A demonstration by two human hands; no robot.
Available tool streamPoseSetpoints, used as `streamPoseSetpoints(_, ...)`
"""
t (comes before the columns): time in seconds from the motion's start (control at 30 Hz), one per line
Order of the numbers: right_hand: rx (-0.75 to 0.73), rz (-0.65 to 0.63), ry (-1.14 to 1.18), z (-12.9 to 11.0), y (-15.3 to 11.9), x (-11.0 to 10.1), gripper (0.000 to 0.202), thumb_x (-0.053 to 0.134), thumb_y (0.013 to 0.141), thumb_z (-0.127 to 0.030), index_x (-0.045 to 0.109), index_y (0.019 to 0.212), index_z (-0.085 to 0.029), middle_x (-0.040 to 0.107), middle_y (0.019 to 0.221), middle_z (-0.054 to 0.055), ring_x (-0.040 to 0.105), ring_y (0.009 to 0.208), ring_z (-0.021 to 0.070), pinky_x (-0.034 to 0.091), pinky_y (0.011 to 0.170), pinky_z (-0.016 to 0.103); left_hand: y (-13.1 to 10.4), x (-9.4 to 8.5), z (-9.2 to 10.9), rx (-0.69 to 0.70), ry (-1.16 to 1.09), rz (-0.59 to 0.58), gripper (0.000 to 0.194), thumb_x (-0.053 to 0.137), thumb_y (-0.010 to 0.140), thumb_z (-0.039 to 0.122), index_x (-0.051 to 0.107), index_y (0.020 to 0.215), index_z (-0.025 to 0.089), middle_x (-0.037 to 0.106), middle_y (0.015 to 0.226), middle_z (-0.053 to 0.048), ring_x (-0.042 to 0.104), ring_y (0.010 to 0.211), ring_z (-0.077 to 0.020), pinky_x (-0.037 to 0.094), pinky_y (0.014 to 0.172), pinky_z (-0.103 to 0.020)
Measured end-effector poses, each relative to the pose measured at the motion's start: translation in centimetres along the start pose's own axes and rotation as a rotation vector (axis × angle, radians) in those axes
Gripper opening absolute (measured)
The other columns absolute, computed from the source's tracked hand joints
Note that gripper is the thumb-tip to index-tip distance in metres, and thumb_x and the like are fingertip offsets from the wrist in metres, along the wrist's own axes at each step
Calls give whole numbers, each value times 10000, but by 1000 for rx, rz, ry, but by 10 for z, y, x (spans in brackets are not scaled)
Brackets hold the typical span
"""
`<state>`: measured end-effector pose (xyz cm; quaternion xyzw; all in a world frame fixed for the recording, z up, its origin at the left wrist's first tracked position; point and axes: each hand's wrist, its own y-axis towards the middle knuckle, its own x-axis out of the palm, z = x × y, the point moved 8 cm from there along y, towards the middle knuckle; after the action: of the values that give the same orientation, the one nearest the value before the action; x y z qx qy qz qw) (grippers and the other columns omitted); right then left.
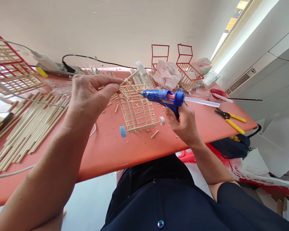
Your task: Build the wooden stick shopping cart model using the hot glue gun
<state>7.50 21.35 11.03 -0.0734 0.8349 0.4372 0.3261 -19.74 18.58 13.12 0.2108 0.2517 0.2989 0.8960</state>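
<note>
My left hand [93,93] is closed, thumb and fingers pinching the end of a thin wooden stick [131,77] above a small cart made of wooden sticks [139,112]. Whether this stick is joined to the cart I cannot tell. The cart stands on the table, with a blue wheel [123,131] and a white wheel [162,121] on its near axle. Wrapped round the handle of a blue glue gun [162,97] is my right hand [184,123]. The gun's nozzle points left, close to the sticks by my left fingers, and a clear glue stick [203,102] juts from its back.
Loose wooden sticks [31,128] lie at left beside a red-edged stick model [9,67]. Two red-edged stick carts [189,75], crumpled tissue [167,74] and a red paint cup [216,95] stand behind. Yellow-handled pliers [231,119] lie right. A white cable [16,171] crosses the orange table [106,154].
</note>
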Motion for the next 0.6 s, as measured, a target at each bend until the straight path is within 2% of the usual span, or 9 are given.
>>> streamPoseSetpoints(0.2,-64,43,19,-1,-1,0,432,503,1146,-598,644,1014,-211,719,780,41,650,677,198,438,641,300,0,0,3,-1,0,-15,256,743,781,329,935,947,288,817,728,8,714,734,-168,561,706,-277)
streamPoseSetpoints(0.6,-58,42,3,-1,-2,-1,429,514,1141,-594,646,999,-211,710,770,38,645,682,199,451,656,306,1,1,-1,-22,12,-19,254,746,771,357,938,927,298,804,707,4,701,715,-172,569,710,-293)
